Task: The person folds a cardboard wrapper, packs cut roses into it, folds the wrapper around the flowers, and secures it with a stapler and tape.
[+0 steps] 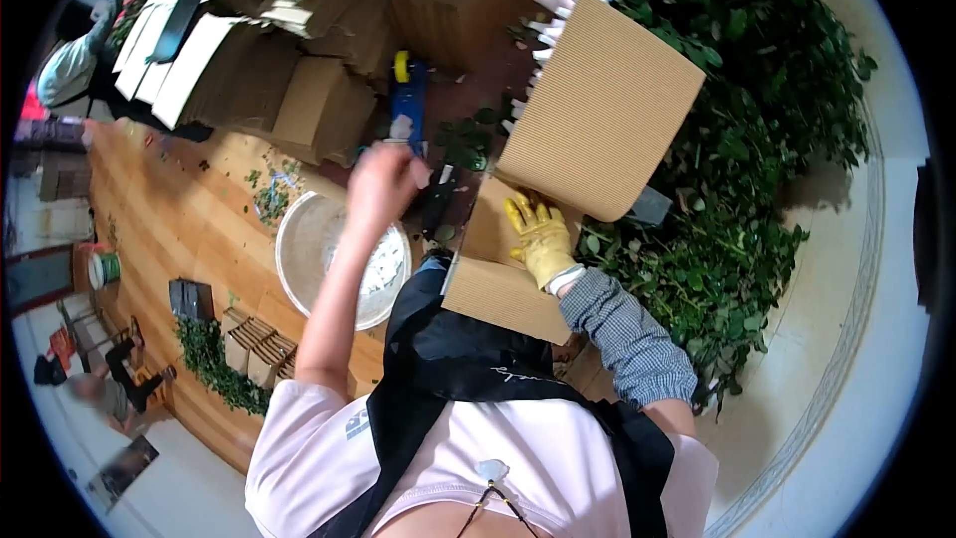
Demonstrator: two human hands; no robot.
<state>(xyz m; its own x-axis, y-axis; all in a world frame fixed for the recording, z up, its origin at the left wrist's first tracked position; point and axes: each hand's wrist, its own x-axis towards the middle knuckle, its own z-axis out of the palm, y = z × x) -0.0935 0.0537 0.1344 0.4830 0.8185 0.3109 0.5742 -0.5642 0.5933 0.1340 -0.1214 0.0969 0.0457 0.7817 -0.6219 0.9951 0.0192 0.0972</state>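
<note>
Pink shirt (528, 443) nearest me | corrugated cardboard (602, 105) before the lap (423, 319), likely light, stiff, crease-prone; I'd hold its edges | gloved right hand (543, 239) spread across it, ungripping | left hand (381, 184) curled, blurred; contents I can't tell

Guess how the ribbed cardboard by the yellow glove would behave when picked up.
The ribbed cardboard is probably fairly stiff, as its large upper panel holds its shape. It should be light for its size, looking like thin sheet. It would likely swing at its creases, near the gloved right hand, rather than lift as one rigid board.
</note>
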